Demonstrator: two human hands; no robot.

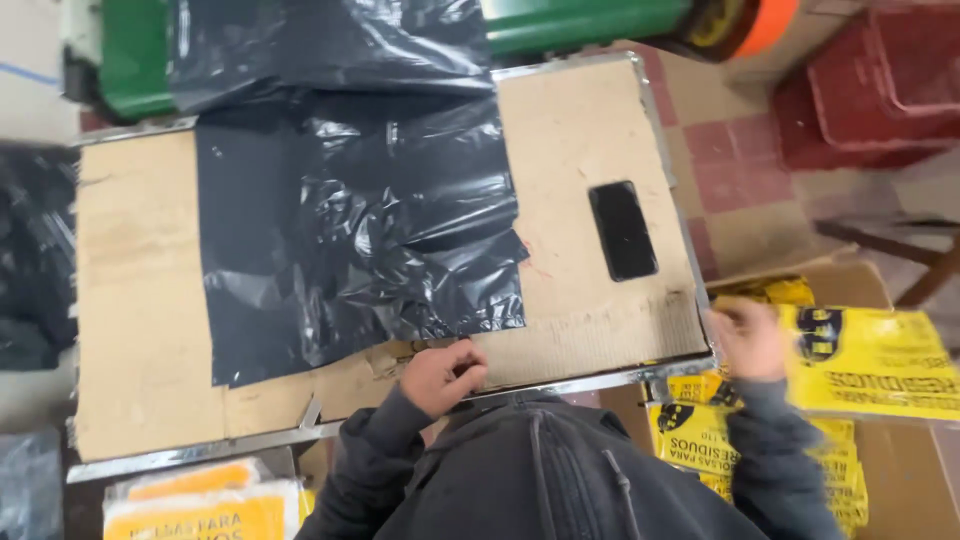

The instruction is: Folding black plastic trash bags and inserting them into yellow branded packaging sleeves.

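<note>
At six o'clock on the cardboard-topped table, the left hand curls closed near the black plastic bag's near edge, while the right hand at four o'clock pinches a yellow printed bag, lifting it off the stack.

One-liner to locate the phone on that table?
Start at the cardboard-covered table with the big black plastic bag spread on it. Right of the bag lies the phone, alone on bare cardboard: the only small, flat, rigid black rectangle there.
</note>
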